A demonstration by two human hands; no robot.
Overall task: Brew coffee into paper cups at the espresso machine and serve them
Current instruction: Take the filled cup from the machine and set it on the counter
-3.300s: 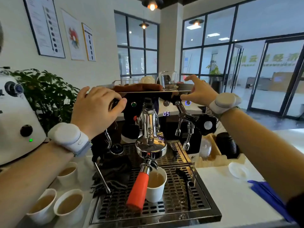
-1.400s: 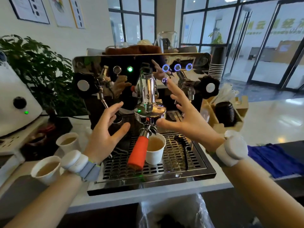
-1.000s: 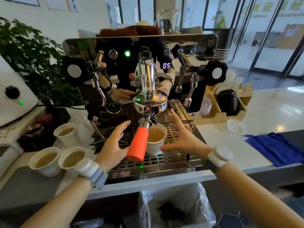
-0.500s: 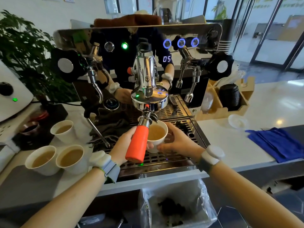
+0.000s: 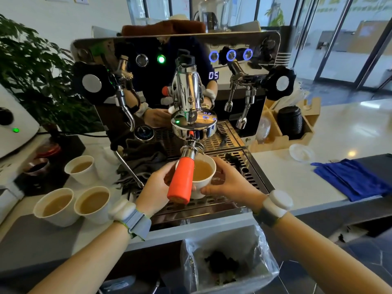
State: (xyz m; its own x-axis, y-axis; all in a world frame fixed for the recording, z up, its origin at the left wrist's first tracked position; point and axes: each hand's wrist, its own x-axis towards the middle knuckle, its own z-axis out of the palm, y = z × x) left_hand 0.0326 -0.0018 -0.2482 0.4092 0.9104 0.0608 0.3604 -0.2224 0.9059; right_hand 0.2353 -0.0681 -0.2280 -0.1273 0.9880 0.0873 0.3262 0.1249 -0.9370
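Note:
A white paper cup full of light brown coffee stands on the drip tray of the chrome espresso machine, under the portafilter with its orange handle. My left hand wraps the cup's left side, partly hidden behind the orange handle. My right hand grips the cup's right side. Three more filled paper cups sit on the counter left of the machine.
A white grinder and a leafy plant stand at the left. A wooden organiser with black lids, a white lid and a blue cloth lie on the right counter. A lined waste bin sits below.
Both hands came down from the top of the machine to the drip tray and closed around the filled cup under the portafilter. The view tilted down.

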